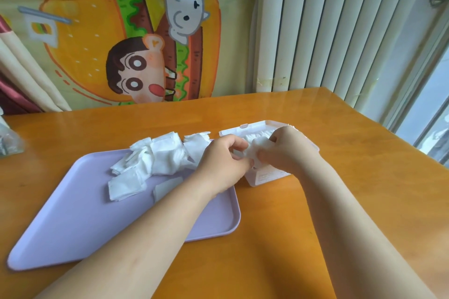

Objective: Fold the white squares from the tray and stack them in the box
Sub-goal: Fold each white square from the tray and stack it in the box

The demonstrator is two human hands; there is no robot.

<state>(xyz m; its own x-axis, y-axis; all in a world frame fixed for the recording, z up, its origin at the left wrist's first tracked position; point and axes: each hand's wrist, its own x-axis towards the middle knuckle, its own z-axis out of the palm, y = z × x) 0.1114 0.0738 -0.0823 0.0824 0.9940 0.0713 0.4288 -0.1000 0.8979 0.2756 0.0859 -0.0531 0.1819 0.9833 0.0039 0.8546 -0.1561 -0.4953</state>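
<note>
A lilac tray lies on the orange table with a loose heap of several white squares at its far side. To its right stands a small white box with its lid tipped back, white squares showing inside. My left hand and my right hand meet just above the box's near edge. Both pinch one white square between their fingertips. My hands hide most of the box's opening.
A cartoon burger cloth hangs behind the table. White radiator ribs and a window stand at the right. A clear plastic bag lies at the table's left edge. The table's right edge runs close to the box.
</note>
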